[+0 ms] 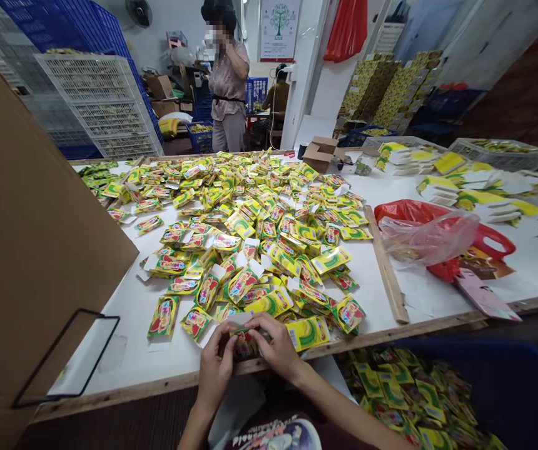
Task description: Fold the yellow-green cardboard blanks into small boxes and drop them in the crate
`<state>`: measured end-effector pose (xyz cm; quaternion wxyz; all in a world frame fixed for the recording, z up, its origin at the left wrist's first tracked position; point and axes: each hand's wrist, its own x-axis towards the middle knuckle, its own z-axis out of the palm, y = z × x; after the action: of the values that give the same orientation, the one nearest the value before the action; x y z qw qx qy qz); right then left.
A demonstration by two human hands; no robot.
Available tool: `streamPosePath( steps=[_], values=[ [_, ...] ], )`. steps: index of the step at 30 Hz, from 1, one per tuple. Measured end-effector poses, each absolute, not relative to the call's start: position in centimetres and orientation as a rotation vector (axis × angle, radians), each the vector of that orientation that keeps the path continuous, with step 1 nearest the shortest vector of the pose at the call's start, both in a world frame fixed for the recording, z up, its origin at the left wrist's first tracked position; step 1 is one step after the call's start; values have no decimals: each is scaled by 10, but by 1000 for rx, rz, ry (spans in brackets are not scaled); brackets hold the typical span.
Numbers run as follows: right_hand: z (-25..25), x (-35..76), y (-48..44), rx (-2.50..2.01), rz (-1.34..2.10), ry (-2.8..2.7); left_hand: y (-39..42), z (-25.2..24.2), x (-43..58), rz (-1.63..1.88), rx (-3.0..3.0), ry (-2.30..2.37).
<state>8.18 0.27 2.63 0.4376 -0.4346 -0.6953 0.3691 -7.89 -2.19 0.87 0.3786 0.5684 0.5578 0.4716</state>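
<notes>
Well, left hand [216,357], right hand [277,345]: gripping one carton [244,346]
Pile [250,219]: many open — plenty left, I judge
Bin [498,382]: possibly done

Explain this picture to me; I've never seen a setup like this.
There is no machine here. The single picture comes from a camera worn on a person's head, looking forward and down. At the bottom, that person's bare left hand and right hand hold a small printed box near the front edge of a white table. Beyond them lies a big heap of similar yellow-and-green boxes. A wooden strip runs between the heap and a red bag to the right.
</notes>
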Motion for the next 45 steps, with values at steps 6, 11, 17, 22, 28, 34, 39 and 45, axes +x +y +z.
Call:
streamPosePath(
  steps=[6,11,17,22,28,34,39,45],
  values=[
    [21,78,2,-1093,923,-1663,-23,6,-81,1341,1437,1412],
    [27,81,3,-1011,908,-1782,-23,20,-81,1269,1641,1406],
    [29,77,7,-1072,861,-1761,-18,26,-77,1298,1613,1462],
    [35,75,12,-1112,847,-1800,-13,25,-76,1281,1539,1496],
    [29,80,12,-1064,880,-1801,-16,15,-80,1338,1636,1407],
    [22,78,2,-1027,865,-1805,-23,8,-80,1376,1779,1360],
    [68,140,-15,-1105,737,-1697,-27,25,-88,1398,1921,1452],
    [93,242,-13,-1586,298,-1232,-29,30,-73,1332,1991,1481]
  ],
)
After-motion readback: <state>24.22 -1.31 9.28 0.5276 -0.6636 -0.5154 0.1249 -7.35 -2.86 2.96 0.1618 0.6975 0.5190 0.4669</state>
